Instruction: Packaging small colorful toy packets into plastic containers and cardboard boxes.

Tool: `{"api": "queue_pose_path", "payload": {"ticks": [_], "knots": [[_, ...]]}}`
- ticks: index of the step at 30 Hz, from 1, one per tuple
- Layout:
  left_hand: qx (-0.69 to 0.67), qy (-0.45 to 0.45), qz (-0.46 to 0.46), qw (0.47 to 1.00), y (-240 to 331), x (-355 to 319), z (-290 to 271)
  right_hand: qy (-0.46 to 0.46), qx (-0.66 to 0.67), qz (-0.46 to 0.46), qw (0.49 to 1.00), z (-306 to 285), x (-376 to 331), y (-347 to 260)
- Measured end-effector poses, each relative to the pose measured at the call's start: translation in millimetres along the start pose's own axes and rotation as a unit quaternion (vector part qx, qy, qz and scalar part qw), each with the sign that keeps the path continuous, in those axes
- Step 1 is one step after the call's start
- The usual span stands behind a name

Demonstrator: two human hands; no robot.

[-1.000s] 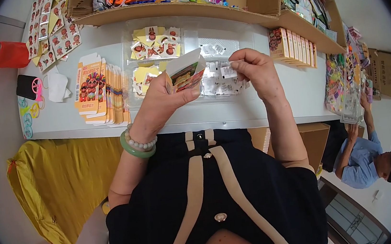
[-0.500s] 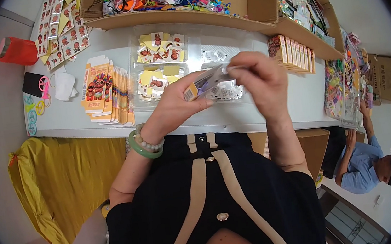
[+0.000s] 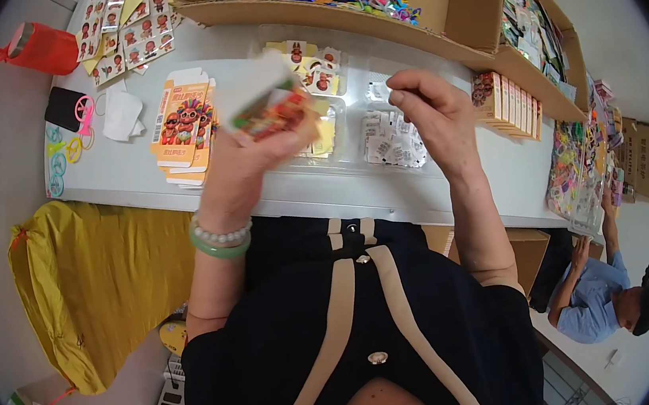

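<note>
My left hand (image 3: 238, 164) is wrapped round a small open carton (image 3: 276, 113), blurred by motion, tilted over the sticker compartments. Fingers curled into a pinch, my right hand (image 3: 436, 114) hovers apart from it; whatever lies between the fingertips is too small or hidden to make out. Beneath my right hand, small white packets (image 3: 395, 142) fill one compartment of a clear plastic tray (image 3: 354, 79). Cut character stickers (image 3: 320, 79) and yellow paper lie in the compartments behind the carton. Left of it, flat orange cartons (image 3: 184, 126) are stacked, partly covered by my left hand.
A cardboard box (image 3: 442, 5) of colourful trinkets stands at the back, beside another box with flat packets (image 3: 537, 26). Filled cartons (image 3: 505, 102) stand in a row. At left are sticker sheets (image 3: 149, 30) and a red bottle (image 3: 43, 50). A co-worker (image 3: 595, 296) sits right.
My left hand has swung left with the carton, tipping it and turning its face. My right hand has come away from the carton. The whole view has shifted slightly.
</note>
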State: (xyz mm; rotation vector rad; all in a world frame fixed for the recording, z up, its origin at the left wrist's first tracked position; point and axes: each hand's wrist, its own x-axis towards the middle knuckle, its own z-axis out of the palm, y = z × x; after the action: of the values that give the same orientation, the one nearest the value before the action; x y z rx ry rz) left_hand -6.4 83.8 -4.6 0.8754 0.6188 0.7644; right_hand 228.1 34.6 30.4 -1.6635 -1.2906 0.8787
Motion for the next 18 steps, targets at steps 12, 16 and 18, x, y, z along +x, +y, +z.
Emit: {"api": "queue_pose_path", "payload": {"ticks": [12, 16, 18], "knots": [[-0.004, 0.118, 0.039, 0.992, 7, -10, -10, -0.156, -0.525, -0.326, 0.770, 86, 18, 19], [0.000, 0.120, 0.036, 0.992, 7, -12, -15, -0.196, -0.514, -0.322, 0.770, 81, 21, 13], [-0.003, 0.119, 0.028, 0.992, 9, -12, -13, -0.180, -0.489, -0.316, 0.793, 75, 20, 18]]}}
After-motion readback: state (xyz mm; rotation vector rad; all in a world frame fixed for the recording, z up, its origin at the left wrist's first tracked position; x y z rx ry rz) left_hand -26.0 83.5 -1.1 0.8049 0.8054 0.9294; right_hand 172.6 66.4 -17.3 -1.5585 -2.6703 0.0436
